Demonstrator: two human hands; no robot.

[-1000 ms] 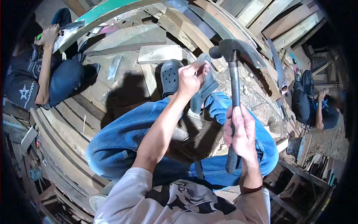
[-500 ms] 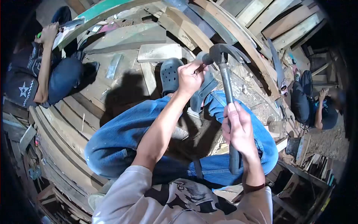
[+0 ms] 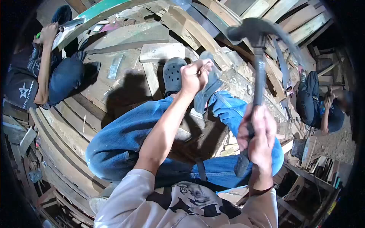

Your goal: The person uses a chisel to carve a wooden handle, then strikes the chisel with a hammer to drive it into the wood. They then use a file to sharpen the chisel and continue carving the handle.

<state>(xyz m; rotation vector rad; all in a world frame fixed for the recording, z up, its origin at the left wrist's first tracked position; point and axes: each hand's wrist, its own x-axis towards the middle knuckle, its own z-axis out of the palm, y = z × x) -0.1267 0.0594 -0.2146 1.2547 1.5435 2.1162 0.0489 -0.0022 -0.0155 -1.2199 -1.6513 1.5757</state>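
Observation:
My right hand (image 3: 258, 133) is wrapped round the handle of a claw hammer (image 3: 260, 76), its head raised at the upper right and slightly blurred. My left hand (image 3: 195, 76) is pinched closed above the grey clogs (image 3: 174, 74) on my feet; whatever lies between its fingertips is too small to make out. The hammer head is well to the right of my left hand, not touching it. Both forearms pass over my bent knees in blue jeans.
At the left a seated person (image 3: 45, 72) grips a tool by a green-painted beam (image 3: 102, 13). Another person (image 3: 327, 110) sits at the far right. Wooden planks (image 3: 68, 133) curve along the left, a short pale block (image 3: 162, 53) lies ahead, and a saw blade (image 3: 281, 62) stands at the right.
The hammer has swung up and to the right, away from my left hand. My right hand has moved slightly right with it, while my left hand has stayed nearly in place.

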